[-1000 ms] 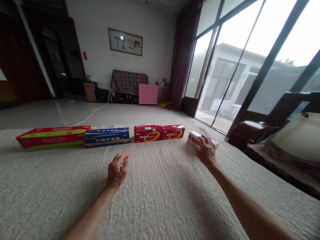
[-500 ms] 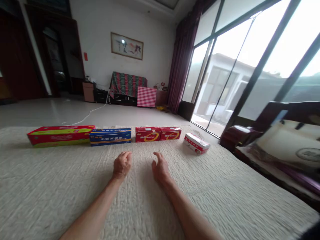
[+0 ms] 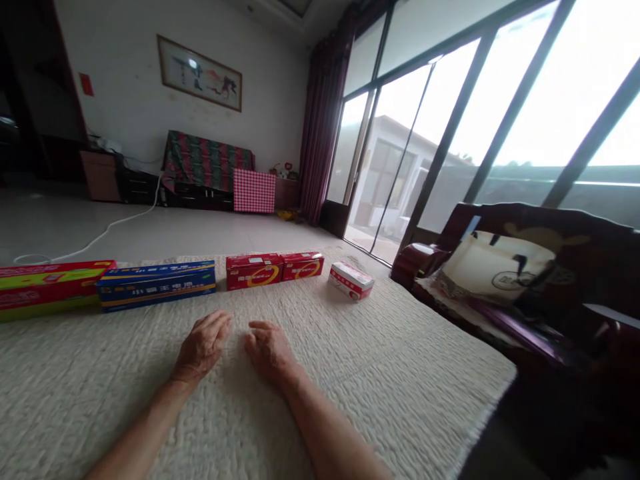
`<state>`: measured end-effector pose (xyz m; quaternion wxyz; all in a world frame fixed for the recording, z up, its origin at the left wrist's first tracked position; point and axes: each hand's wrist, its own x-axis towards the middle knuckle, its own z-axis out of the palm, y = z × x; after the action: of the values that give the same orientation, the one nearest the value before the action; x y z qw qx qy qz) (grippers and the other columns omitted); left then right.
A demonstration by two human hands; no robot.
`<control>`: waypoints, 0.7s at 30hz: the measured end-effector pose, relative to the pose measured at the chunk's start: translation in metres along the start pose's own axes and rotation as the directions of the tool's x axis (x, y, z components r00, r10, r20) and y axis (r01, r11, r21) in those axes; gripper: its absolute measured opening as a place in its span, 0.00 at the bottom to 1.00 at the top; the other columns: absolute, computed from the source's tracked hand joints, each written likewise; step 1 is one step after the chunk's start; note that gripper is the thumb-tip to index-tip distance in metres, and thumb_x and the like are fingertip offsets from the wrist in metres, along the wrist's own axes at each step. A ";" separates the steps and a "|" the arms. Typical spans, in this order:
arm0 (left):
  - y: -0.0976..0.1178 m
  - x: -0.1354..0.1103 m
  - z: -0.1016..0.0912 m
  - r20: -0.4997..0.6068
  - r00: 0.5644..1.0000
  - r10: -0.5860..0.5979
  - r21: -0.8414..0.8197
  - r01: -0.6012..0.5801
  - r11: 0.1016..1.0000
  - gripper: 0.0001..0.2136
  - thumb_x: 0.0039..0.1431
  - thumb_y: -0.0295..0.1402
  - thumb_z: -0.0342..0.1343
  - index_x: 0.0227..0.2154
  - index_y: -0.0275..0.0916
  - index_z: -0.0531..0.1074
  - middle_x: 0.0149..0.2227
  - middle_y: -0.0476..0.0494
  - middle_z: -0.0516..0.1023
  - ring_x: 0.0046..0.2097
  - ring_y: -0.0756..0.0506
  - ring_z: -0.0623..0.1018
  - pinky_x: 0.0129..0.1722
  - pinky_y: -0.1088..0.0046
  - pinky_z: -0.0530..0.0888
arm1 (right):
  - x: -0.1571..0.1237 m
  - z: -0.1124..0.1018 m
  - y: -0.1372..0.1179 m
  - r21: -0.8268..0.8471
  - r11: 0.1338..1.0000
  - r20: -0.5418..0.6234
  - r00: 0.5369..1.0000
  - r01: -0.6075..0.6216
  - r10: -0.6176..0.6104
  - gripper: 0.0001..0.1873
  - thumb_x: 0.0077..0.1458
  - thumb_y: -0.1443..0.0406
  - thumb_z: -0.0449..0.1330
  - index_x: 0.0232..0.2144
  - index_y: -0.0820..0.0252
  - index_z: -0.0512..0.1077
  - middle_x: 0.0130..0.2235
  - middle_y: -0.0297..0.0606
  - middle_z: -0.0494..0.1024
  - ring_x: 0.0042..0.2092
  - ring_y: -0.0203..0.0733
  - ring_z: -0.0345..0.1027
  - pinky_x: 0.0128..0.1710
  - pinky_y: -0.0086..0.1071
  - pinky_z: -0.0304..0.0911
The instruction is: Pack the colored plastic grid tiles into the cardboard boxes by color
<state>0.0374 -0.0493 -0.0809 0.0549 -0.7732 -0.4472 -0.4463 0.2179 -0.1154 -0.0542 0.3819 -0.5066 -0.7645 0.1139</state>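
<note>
My left hand [image 3: 203, 346] and my right hand [image 3: 269, 349] lie side by side on a cream textured cover [image 3: 350, 373], fingers stretched out and holding nothing. Along the far edge runs a row of boxes: a long red and yellow box [image 3: 47, 288], a blue box [image 3: 157, 285], and two small red boxes [image 3: 254, 271] [image 3: 303, 265]. A white and red box [image 3: 351, 280] sits askew at the row's right end, well beyond my right hand.
A dark wooden armchair [image 3: 525, 280] with a pale cushion stands right of the covered surface. Tall glass doors [image 3: 450, 133] fill the right wall. A covered cabinet [image 3: 207, 163] and a white cable [image 3: 90, 243] lie across the tiled floor.
My right hand left the white and red box and drew back beside my left hand. The view swung to the right.
</note>
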 end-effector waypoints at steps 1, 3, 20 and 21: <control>-0.001 0.000 0.000 -0.001 1.000 -0.001 0.008 0.001 1.000 0.18 0.62 0.40 0.43 0.37 0.40 0.79 0.44 0.39 0.81 0.47 0.41 0.78 0.50 0.63 0.73 | 0.001 0.001 0.002 0.007 1.000 -0.006 1.000 -0.004 0.004 0.11 0.59 0.69 0.51 0.34 0.58 0.74 0.50 0.42 0.76 0.53 0.42 0.68 0.57 0.38 0.58; -0.003 0.000 0.000 -0.007 1.000 -0.002 0.019 0.002 1.000 0.18 0.62 0.40 0.44 0.34 0.40 0.79 0.41 0.40 0.82 0.44 0.41 0.79 0.48 0.64 0.74 | 0.002 0.003 0.006 0.016 1.000 -0.040 0.999 -0.013 0.014 0.15 0.54 0.74 0.51 0.41 0.59 0.73 0.52 0.42 0.74 0.54 0.40 0.66 0.57 0.36 0.58; -0.011 0.000 -0.010 0.052 0.932 -0.359 0.016 0.359 0.933 0.12 0.55 0.41 0.52 0.25 0.42 0.75 0.30 0.46 0.81 0.33 0.43 0.78 0.31 0.72 0.69 | 0.013 0.005 0.014 0.022 0.992 -0.047 0.991 -0.128 0.129 0.16 0.58 0.67 0.50 0.18 0.59 0.63 0.23 0.30 0.64 0.27 0.33 0.56 0.33 0.28 0.53; -0.010 0.000 -0.012 0.066 0.925 -0.374 0.023 0.373 0.927 0.12 0.55 0.42 0.52 0.25 0.42 0.75 0.29 0.46 0.81 0.31 0.44 0.77 0.30 0.72 0.68 | 0.013 0.005 0.014 0.027 0.991 -0.044 0.991 -0.128 0.129 0.16 0.57 0.68 0.51 0.18 0.59 0.63 0.23 0.30 0.64 0.27 0.33 0.56 0.32 0.28 0.53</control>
<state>0.0226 -0.0490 -0.0771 -0.0426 -0.6887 -0.5901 -0.4191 0.2214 -0.0969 -0.0596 0.3972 -0.5527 -0.7199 0.1357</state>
